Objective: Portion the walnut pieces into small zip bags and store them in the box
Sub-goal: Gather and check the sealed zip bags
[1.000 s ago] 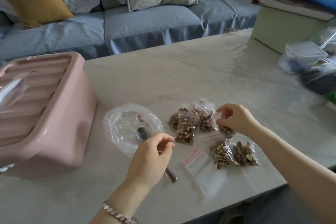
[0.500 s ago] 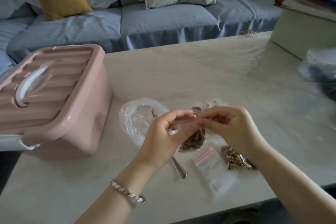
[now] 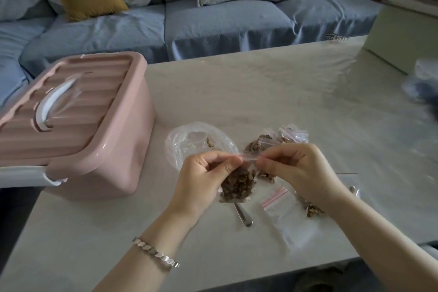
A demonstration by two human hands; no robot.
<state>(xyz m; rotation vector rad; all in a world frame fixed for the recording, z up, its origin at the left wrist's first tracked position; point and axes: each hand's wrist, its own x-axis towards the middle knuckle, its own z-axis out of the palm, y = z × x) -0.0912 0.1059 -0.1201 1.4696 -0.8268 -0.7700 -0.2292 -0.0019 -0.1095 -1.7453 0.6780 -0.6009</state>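
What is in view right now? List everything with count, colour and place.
storage box: 1, pink, lid on, table left
held zip bag: 1, clear, brown walnut pieces inside, above table centre
other filled zip bags: several, count unclear, clear, table behind held bag and front right
empty zip bag: 1, clear with red strip, table front right
large plastic bag: 1, clear, nearly empty, right of storage box
spoon: 1, metal, table below held bag
sofa: 1, blue-grey, behind table
bracelet: 1, silver, left wrist
left hand: 1, pinches bag's top strip
right hand: 1, pinches same strip
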